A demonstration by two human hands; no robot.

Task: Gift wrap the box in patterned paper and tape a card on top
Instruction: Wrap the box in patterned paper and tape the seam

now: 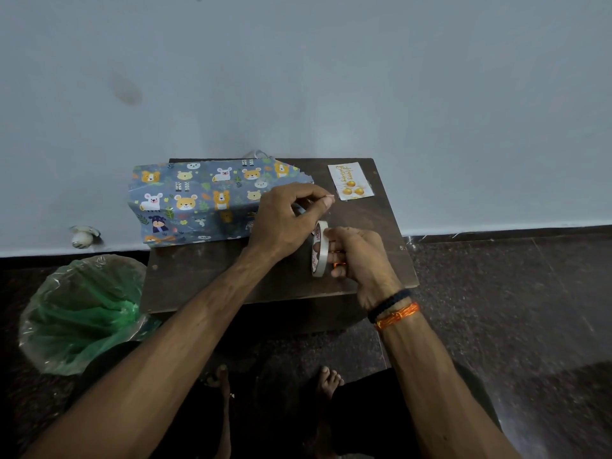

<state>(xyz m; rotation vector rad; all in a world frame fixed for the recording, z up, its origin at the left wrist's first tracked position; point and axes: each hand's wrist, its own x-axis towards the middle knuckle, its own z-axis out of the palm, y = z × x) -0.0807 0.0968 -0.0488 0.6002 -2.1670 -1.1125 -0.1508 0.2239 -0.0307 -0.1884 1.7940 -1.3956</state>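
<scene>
1. Head view looks down on a small dark table (205,279) set against a pale wall, with the person's two arms reaching in from below.
2. On the far left of the table lies the box, already covered in paper (195,200) printed with cartoon animals; the paper's right end looks ragged and loose, not yet folded flat.
3. A card (350,181) with gold balloons lies flat at the far right corner, well apart from the box.
4. The right hand (359,256) holds a tape roll (319,249) upright on its edge, fingers curled through and round the ring.
5. The left hand (288,220) is just above the roll, thumb and forefinger pinched together as if drawing the tape's free end; the strip itself is too thin to make out.
6. Judging by this, the step in hand is pulling off a length of tape to fix the open end of the wrap.
7. The tape is likely light, limp and sticky: it is best held by its very tip and kept taut, or it may curl onto itself or the fingers.
8. The paper looks thin and easy to crease or tear, so the flap is best pressed flat with straight fingers.
9. A bin lined with a green bag (82,313) stands on the floor to the left.
</scene>
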